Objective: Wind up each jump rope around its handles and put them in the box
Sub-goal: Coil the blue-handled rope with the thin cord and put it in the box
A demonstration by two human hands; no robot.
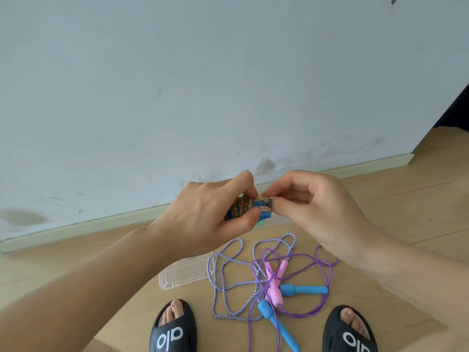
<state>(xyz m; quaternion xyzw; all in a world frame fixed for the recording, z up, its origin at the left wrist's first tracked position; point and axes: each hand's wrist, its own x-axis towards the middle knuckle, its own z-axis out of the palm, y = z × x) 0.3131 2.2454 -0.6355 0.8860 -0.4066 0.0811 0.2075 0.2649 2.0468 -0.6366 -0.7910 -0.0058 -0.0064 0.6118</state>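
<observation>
Two hands meet at the centre of the view, above the floor (101, 270), and between them they cover most of a wound rope (242, 208): only its dark multicoloured coils and the blue ends of its handles show, so its full length cannot be made out. What shows of the bundle runs roughly from 8 o'clock to 2 o'clock. The left hand (210, 214) is curled round the bundle, thumb beneath and fingers over the top. The right hand (312, 212) pinches the bundle's right end with thumb and forefinger, its other fingers loosely curled. Below, toward 6 o'clock, two loose ropes lie tangled on the floor. The striped rope (229, 262) has pink handles (275, 280) that cross each other near the heap's middle. The purple rope (319, 288) has blue handles (302, 290); one lies along 3 to 9 o'clock, the other points toward 5 o'clock and is cut off by the lower edge. At 8 o'clock from the tangle sits a clear box (182, 275), partly hidden by the left forearm; the visible part holds nothing. Two black slides (173, 329) stand at the lower edge, either side of the tangle.
</observation>
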